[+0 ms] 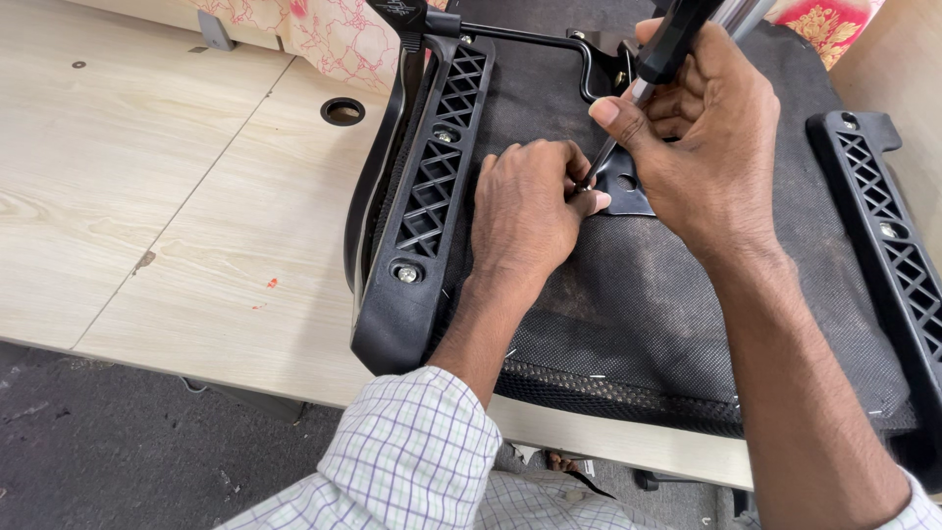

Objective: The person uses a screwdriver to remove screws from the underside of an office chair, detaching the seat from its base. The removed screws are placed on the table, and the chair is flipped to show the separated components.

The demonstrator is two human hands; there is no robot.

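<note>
An upturned black office chair seat (638,294) lies on a pale wooden table (147,196), its fabric underside facing up. My right hand (692,128) grips a screwdriver (648,74) with a black handle, its shaft angled down to a black metal bracket (623,186) at the seat's middle. My left hand (530,211) rests on the fabric, fingertips pinched around the screwdriver tip where it meets the bracket. Whatever small part sits under the tip is hidden by my fingers.
Black lattice armrest brackets run along the seat's left side (432,186) and right side (888,226), fixed with silver screws. A round cable hole (342,111) is in the table. Floral fabric (334,34) lies at the back. Dark floor lies below the table edge.
</note>
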